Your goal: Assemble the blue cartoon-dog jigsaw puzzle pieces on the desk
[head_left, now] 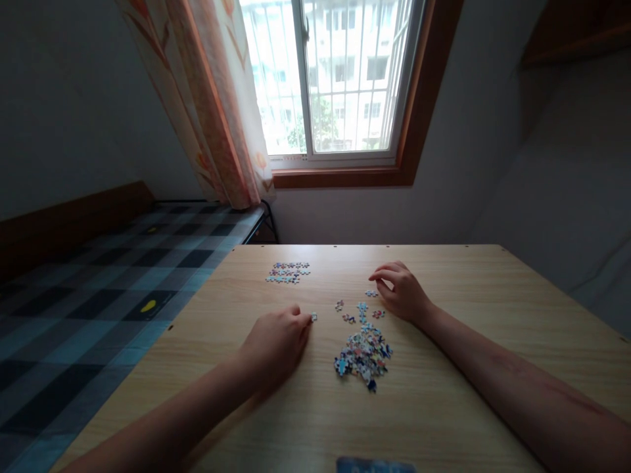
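Observation:
My left hand [280, 336] rests low over the table with its fingertips closed on a small light-coloured jigsaw piece [314, 316]. To the right, my right hand [403, 293] lies on the wood with fingers loosely curved and a gap between thumb and forefinger; nothing shows in it. Just below those fingertips are pale blue joined-looking jigsaw pieces [371, 293]. Between my hands lie several loose pieces, among them light blue ones [362, 310] and reddish ones [378, 315]. Nearer to me is a heap of mixed jigsaw pieces [365, 355].
Rows of jigsaw pieces [288, 272] lie at the far left of the wooden table [473, 394]. A dark blue printed item [375, 466] is cut off at the near edge. Left of the table stands a bed with a checked cover [98, 302]; a curtained window [345, 85] is behind.

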Action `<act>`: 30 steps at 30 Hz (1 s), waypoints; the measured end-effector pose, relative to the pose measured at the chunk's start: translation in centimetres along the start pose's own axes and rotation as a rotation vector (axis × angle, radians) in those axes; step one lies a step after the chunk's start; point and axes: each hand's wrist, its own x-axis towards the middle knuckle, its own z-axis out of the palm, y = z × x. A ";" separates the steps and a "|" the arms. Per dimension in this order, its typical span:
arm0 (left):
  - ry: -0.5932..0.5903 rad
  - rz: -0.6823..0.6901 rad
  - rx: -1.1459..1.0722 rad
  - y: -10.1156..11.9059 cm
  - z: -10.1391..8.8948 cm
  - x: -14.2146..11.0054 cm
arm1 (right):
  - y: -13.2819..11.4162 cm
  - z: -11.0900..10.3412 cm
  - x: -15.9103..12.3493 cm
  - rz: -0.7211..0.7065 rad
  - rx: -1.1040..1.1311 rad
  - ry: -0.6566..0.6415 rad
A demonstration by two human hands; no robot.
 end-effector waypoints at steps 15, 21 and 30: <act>0.191 0.198 -0.039 -3.9 1.2 1.6 | 0.1 0.1 0.1 -0.033 0.014 -0.004; 0.155 0.111 -0.039 -3.6 2.6 2.1 | 0.2 0.3 0.2 -0.050 0.015 0.003; 0.168 -0.105 -0.039 -2.7 3.4 2.7 | 0.2 0.7 0.2 -0.068 0.022 0.008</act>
